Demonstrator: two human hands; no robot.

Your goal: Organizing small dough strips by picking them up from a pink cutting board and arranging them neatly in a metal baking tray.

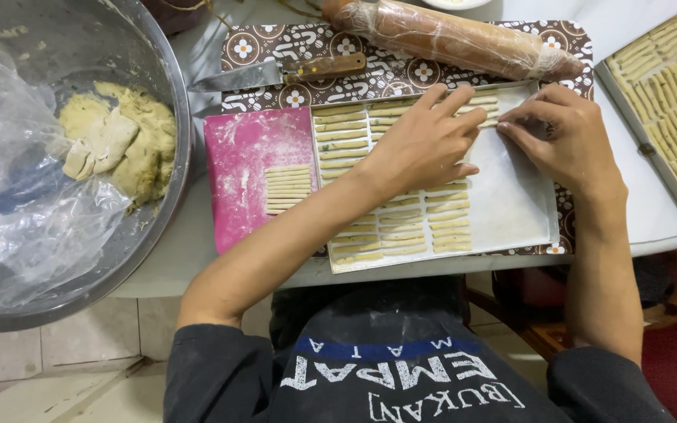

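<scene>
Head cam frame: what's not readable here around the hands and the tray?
- Dough strips under the left hand: hidden by the palm.
- Strip between the fingertips of both hands, right hand: mostly covered.
- Second tray: cut off by the right edge.
- Metal bowl contents: partly veiled by a plastic bag.

Single view, worn on the head, aimed steeply down and slightly forward over the wearer's own chest and forearms. Close range: baking tray [523, 211] and patterned mat [401, 74] fill the centre, within arm's reach. Cropped at left by a large steel bowl [170, 94], at right by a second tray [652, 149]. Floor tiles visible along the bottom edge, beneath the table [190, 251].
</scene>
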